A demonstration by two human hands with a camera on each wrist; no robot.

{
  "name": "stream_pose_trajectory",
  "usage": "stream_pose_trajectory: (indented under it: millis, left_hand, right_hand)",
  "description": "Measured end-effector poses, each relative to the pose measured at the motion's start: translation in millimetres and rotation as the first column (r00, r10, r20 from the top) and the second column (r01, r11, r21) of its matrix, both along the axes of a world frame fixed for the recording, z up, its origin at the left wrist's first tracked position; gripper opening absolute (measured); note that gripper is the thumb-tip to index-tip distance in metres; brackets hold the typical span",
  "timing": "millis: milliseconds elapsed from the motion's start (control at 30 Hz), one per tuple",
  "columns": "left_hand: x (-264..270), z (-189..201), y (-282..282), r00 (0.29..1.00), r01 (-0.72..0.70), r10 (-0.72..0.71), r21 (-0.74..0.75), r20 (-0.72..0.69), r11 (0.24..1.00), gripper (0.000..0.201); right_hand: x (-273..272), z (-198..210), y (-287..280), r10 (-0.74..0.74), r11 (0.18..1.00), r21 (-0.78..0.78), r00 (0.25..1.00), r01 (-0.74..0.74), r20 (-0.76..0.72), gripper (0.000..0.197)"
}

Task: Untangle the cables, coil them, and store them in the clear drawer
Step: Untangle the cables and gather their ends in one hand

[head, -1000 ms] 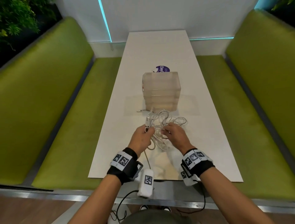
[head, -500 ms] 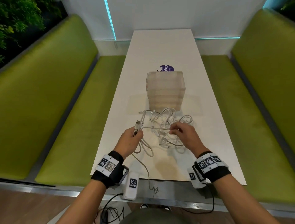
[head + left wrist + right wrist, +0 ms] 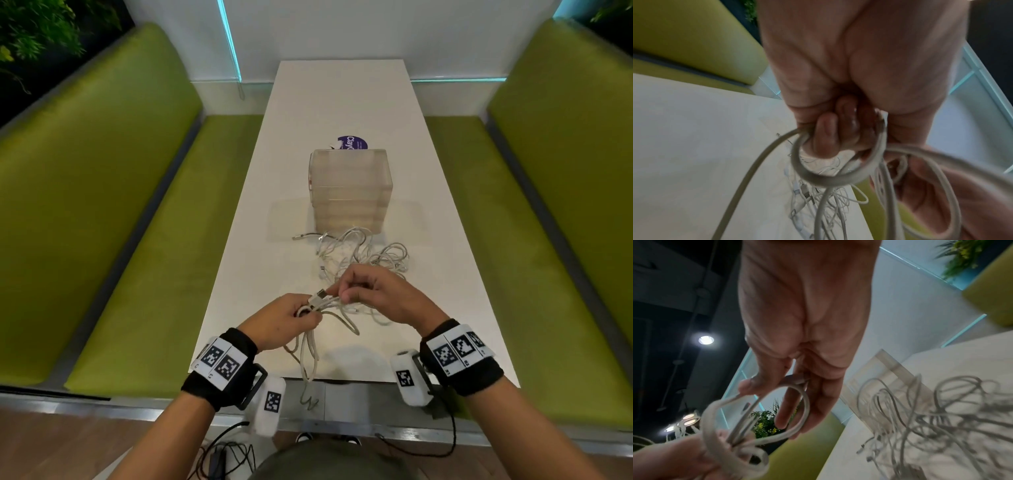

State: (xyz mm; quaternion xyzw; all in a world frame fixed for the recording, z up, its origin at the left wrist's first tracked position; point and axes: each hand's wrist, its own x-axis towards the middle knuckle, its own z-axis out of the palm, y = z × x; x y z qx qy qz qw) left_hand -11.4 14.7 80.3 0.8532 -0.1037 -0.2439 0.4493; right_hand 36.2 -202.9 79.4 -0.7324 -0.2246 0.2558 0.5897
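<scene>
A tangle of white cables [image 3: 363, 251] lies on the white table [image 3: 442, 308] just in front of the clear drawer unit [image 3: 349, 190], which stands shut. One thicker white cable [image 3: 310, 346] is pulled free toward me. My left hand [image 3: 289, 317] grips small loops of it [image 3: 830, 172] in curled fingers. My right hand [image 3: 359, 291] pinches the same cable near its plug [image 3: 320, 295], thumb against fingers [image 3: 795, 381]. The cable's tail hangs over the table's near edge [image 3: 308, 394]. The tangle shows blurred in the right wrist view [image 3: 931, 418].
Green padded benches [image 3: 120, 222] run along both sides of the table, the right one [image 3: 531, 222] close by. A purple round sticker [image 3: 352, 143] lies behind the drawer unit. Dark wires [image 3: 222, 455] trail on the floor below me.
Both hands have drawn back from the tangle toward me and come together. The thick cable now forms loops in my left hand, and my right hand holds its plug end.
</scene>
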Motion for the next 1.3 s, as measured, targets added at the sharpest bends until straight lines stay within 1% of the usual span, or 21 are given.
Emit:
stream_pose_trajectory:
  millis: [67, 167, 233, 300, 333, 433, 500, 567, 600, 667, 700, 733, 800, 833, 900, 967, 1000, 1100, 1167, 1233, 1300]
  left_hand:
    - [-0.9, -1.2, 2.6, 0.999, -0.034, 0.034, -0.041, -0.014, 0.999, 0.023]
    - [-2.8, -4.5, 1.3, 0.996, -0.090, 0.088, -0.068, -0.033, 0.994, 0.017]
    - [-3.5, -5.0, -1.2, 0.995, -0.098, 0.096, -0.086, -0.035, 0.991, 0.021]
    - [-4.1, -5.1, -3.3, 0.998, -0.069, 0.067, -0.113, -0.021, 0.991, 0.029]
    - [-3.9, -6.8, -3.5, 0.998, -0.068, 0.066, -0.131, -0.021, 0.989, 0.032]
    - [-8.5, -7.1, -5.0, 0.991, -0.131, 0.130, -0.183, -0.021, 0.974, 0.028]
    - [-14.1, -8.7, -6.6, 0.986, -0.169, 0.167, -0.225, -0.029, 0.959, 0.036]
    - [-19.0, -11.4, -4.3, 0.963, -0.267, 0.262, -0.284, -0.057, 0.921, 0.047]
    - [-18.9, -13.1, -0.5, 0.937, -0.349, 0.340, -0.325, -0.087, 0.879, 0.046]
    - [-15.8, -16.2, 10.2, 0.873, -0.482, 0.467, -0.406, -0.144, 0.776, 0.032]
    - [-14.6, -15.7, 15.0, 0.852, -0.514, 0.501, -0.435, -0.155, 0.740, 0.025]
    - [-13.4, -15.2, 18.5, 0.840, -0.529, 0.520, -0.452, -0.156, 0.718, 0.022]
    - [-11.6, -12.5, 20.0, 0.839, -0.526, 0.525, -0.467, -0.145, 0.711, 0.022]
    - [-10.9, -10.9, 18.4, 0.843, -0.518, 0.520, -0.469, -0.139, 0.715, 0.023]
    - [-10.3, -7.5, 12.9, 0.853, -0.501, 0.504, -0.472, -0.131, 0.726, 0.023]
    - [-10.9, -6.1, 8.2, 0.862, -0.487, 0.490, -0.484, -0.132, 0.727, 0.023]
    - [-11.2, -5.9, 6.4, 0.864, -0.484, 0.484, -0.491, -0.137, 0.725, 0.023]
    - [-11.7, -4.6, 3.8, 0.863, -0.487, 0.478, -0.511, -0.161, 0.708, 0.023]
    - [-11.9, -3.1, 3.7, 0.859, -0.493, 0.482, -0.527, -0.171, 0.692, 0.023]
    - [-12.5, -1.7, 4.5, 0.855, -0.498, 0.487, -0.546, -0.179, 0.673, 0.023]
    - [-12.9, -1.4, 4.5, 0.850, -0.504, 0.492, -0.561, -0.188, 0.657, 0.023]
  right_hand:
    - [-5.4, -5.8, 1.1, -0.031, 0.999, 0.040, 0.997, 0.034, -0.073, 0.012]
    - [-13.2, -13.3, 5.3, -0.050, 0.998, 0.042, 0.987, 0.057, -0.153, 0.010]
    - [-18.6, -17.3, 10.4, -0.032, 0.998, 0.049, 0.980, 0.043, -0.198, 0.013]
    - [-23.8, -20.4, 14.9, -0.027, 0.998, 0.057, 0.973, 0.041, -0.228, 0.016]
    - [-26.0, -21.3, 16.9, -0.031, 0.997, 0.060, 0.971, 0.046, -0.238, 0.017]
    - [-28.8, -21.7, 18.9, -0.080, 0.994, 0.058, 0.970, 0.096, -0.229, 0.021]
    - [-28.2, -21.8, 16.7, -0.087, 0.995, 0.021, 0.978, 0.093, -0.191, 0.026]
    - [-28.8, -25.6, 12.7, -0.056, 0.998, -0.043, 0.986, 0.050, -0.158, 0.023]
    - [-30.2, -29.3, 9.9, -0.036, 0.997, -0.072, 0.986, 0.024, -0.164, 0.019]
    - [-36.3, -41.4, 4.1, 0.019, 0.986, -0.158, 0.983, -0.048, -0.183, 0.013]
    - [-40.9, -49.5, 2.5, 0.061, 0.968, -0.229, 0.983, -0.100, -0.173, 0.013]
    - [-46.1, -57.4, 2.7, 0.119, 0.938, -0.307, 0.981, -0.161, -0.153, 0.013]
    - [-58.2, -73.2, 8.7, 0.234, 0.853, -0.454, 0.966, -0.257, -0.109, 0.014]
    - [-63.6, -79.0, 13.3, 0.259, 0.817, -0.510, 0.961, -0.269, -0.092, 0.015]
    - [-70.6, -85.7, 22.0, 0.245, 0.789, -0.569, 0.968, -0.231, -0.053, 0.017]
    - [-73.8, -87.0, 27.3, 0.233, 0.784, -0.588, 0.972, -0.198, -0.016, 0.023]
    - [-75.0, -86.9, 28.6, 0.235, 0.783, -0.588, 0.972, -0.203, -0.023, 0.029]
    - [-77.6, -87.0, 27.0, 0.274, 0.781, -0.552, 0.954, -0.293, -0.120, 0.054]
    - [-75.6, -86.4, 22.0, 0.288, 0.791, -0.516, 0.944, -0.330, -0.161, 0.065]
    - [-72.1, -84.8, 17.2, 0.274, 0.796, -0.517, 0.949, -0.316, -0.158, 0.065]
    - [-68.5, -84.0, 14.6, 0.218, 0.815, -0.520, 0.967, -0.256, -0.134, 0.057]
